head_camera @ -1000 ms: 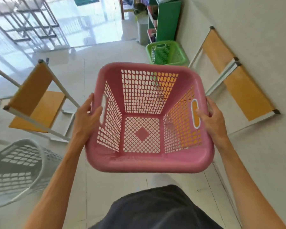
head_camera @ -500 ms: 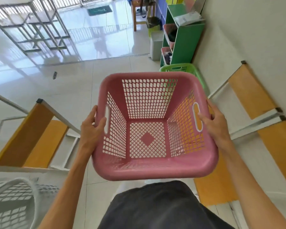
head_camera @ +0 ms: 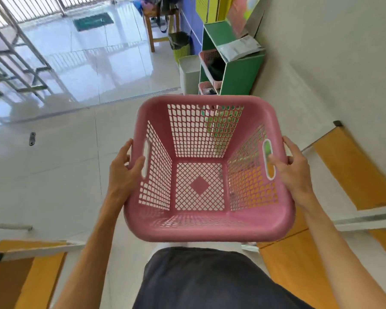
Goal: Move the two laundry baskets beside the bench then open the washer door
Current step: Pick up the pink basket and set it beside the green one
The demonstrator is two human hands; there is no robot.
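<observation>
Step in hand: carrying leg of the first part, by my read. The pink laundry basket (head_camera: 210,170) is up off the floor, held out in front of the person at waist height, and it is empty.
Left hand: the left hand (head_camera: 124,172) grasps the basket's left rim by the white handle slot, thumb hooked over the lip, fingers wrapped underneath.
Right hand: the right hand (head_camera: 292,168) grips the right rim the same way, thumb inside at the handle slot.
Where it is: over bare pale tiled floor (head_camera: 54,175), with a yellow bench (head_camera: 354,170) along the wall just to its right and another yellow bench (head_camera: 25,275) at lower left.
Second basket: something green shows only through the pink mesh; too hidden to name.
Ahead: green shelf unit (head_camera: 239,70) against the wall. No washer in view.
Next move: likely lower it level beside the bench on the right, let go with both hands, then find the washer door.
Watch for: clipping the bench frame on the way down.
</observation>
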